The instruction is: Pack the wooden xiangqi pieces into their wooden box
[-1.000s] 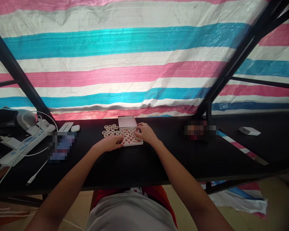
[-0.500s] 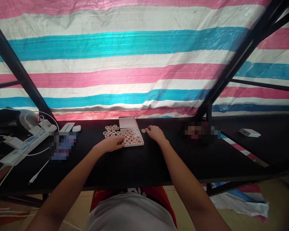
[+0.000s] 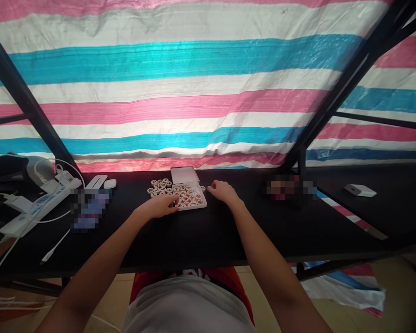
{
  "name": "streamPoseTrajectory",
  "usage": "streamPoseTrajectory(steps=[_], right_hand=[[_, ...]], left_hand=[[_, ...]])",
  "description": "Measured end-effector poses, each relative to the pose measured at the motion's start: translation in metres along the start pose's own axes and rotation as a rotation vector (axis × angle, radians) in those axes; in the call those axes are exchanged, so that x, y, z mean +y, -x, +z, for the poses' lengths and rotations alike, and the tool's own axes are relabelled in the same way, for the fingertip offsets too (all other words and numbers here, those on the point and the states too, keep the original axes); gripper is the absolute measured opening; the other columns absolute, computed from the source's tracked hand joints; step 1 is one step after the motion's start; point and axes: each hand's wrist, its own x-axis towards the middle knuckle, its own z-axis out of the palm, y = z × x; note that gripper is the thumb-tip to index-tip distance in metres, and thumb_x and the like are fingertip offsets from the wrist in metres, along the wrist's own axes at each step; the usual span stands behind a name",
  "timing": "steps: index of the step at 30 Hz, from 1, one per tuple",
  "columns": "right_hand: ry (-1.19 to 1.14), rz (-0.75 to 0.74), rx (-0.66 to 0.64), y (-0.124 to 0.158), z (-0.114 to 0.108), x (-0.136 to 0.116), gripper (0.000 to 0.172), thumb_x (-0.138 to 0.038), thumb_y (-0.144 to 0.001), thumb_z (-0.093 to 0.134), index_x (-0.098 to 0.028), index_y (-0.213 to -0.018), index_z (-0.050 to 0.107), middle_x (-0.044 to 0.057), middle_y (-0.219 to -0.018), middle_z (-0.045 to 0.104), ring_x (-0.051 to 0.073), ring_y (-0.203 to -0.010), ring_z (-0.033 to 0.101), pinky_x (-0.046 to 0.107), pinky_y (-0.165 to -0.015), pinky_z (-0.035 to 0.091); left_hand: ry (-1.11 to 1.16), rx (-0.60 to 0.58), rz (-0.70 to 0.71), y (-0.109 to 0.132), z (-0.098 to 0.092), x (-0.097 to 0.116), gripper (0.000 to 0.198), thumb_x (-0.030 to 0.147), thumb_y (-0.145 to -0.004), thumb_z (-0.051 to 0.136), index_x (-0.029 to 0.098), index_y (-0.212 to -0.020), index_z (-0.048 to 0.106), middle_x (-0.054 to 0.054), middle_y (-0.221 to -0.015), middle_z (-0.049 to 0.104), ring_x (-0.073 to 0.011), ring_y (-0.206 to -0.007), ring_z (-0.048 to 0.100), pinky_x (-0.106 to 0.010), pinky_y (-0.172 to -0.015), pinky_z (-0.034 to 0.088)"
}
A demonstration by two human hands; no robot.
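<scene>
A small white box lies open on the black table, its lid folded back. Red-marked Chinese chess pieces fill it in rows. My left hand grips the box's near left corner, fingers bent over the edge. To the right of the box, my right hand has its fingertips pinched on a chess piece, mostly hidden by the fingers. One loose chess piece lies right against the box's right side. Several dark-marked chess pieces sit grouped left of the box.
At the left are a white power strip with cables, a blurred phone-like object and a small white case. A blurred dark object and a white adapter lie to the right. Striped sheeting hangs behind.
The loose piece on the right has shifted left to the box's side. My right hand has moved slightly left; my left hand stays at the box. The view has tilted slightly.
</scene>
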Motion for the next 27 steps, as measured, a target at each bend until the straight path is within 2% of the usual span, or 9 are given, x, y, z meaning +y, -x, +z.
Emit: streamPoseTrajectory(steps=[4,6,10,12,17,22,27], right_hand=[[-0.123,-0.113,-0.179,0.000,-0.006,0.006,0.029,-0.042,-0.078,0.057,-0.018,-0.093,0.065,0.008,-0.097,0.068,0.021,-0.086,0.061,0.026,-0.070,0.043],[-0.165,-0.142,-0.206,0.000,-0.007,0.007,0.034,-0.044,-0.077,0.059,-0.018,-0.099,0.064,0.007,-0.101,0.067,0.020,-0.088,0.061,0.026,-0.070,0.043],[-0.224,-0.145,-0.181,0.003,-0.007,0.005,0.052,-0.048,-0.077,0.060,-0.016,-0.118,0.057,0.009,-0.104,0.066,0.020,-0.089,0.061,0.026,-0.071,0.044],[-0.234,-0.161,-0.180,0.005,-0.007,0.002,0.055,-0.048,-0.078,0.060,-0.015,-0.122,0.055,0.010,-0.105,0.066,0.021,-0.090,0.061,0.026,-0.074,0.044],[-0.191,-0.205,-0.174,0.006,-0.009,-0.003,0.044,-0.046,-0.085,0.052,-0.015,-0.113,0.063,0.010,-0.108,0.067,0.022,-0.093,0.062,0.028,-0.078,0.045],[-0.166,-0.239,-0.146,0.005,-0.007,-0.004,0.034,-0.036,-0.089,0.046,-0.016,-0.109,0.066,0.009,-0.105,0.069,0.021,-0.091,0.063,0.027,-0.079,0.045],[-0.160,-0.249,-0.013,0.005,-0.002,-0.008,0.031,-0.030,-0.090,0.045,-0.015,-0.110,0.064,0.011,-0.110,0.066,0.021,-0.101,0.060,0.028,-0.086,0.042]], left_hand=[[-0.007,0.005,0.012,-0.001,0.001,-0.002,0.014,0.035,-0.085,0.047,0.021,-0.086,0.050,0.000,-0.082,0.061,-0.0155,-0.071,0.055,-0.024,-0.056,0.032],[-0.007,0.006,0.010,-0.001,0.002,-0.001,0.014,0.034,-0.085,0.048,0.021,-0.085,0.050,0.000,-0.082,0.061,-0.0154,-0.070,0.054,-0.024,-0.056,0.033],[0.005,0.015,0.011,-0.001,0.002,0.000,0.013,0.033,-0.084,0.049,0.020,-0.083,0.050,-0.001,-0.082,0.061,-0.0154,-0.071,0.055,-0.024,-0.058,0.034],[0.014,0.020,0.015,-0.001,0.002,-0.001,0.012,0.032,-0.084,0.048,0.020,-0.082,0.050,-0.001,-0.084,0.061,-0.0157,-0.073,0.055,-0.024,-0.059,0.035],[0.028,0.028,0.038,-0.002,0.007,-0.006,0.012,0.032,-0.084,0.047,0.020,-0.084,0.052,-0.002,-0.087,0.062,-0.0162,-0.075,0.056,-0.024,-0.060,0.037],[0.029,0.036,0.050,-0.003,0.009,-0.008,0.013,0.032,-0.084,0.046,0.020,-0.084,0.052,-0.002,-0.087,0.061,-0.0164,-0.075,0.056,-0.024,-0.061,0.037],[0.024,0.040,0.048,-0.003,0.009,-0.008,0.013,0.032,-0.085,0.046,0.021,-0.085,0.053,-0.002,-0.087,0.061,-0.0162,-0.076,0.056,-0.025,-0.061,0.037]])
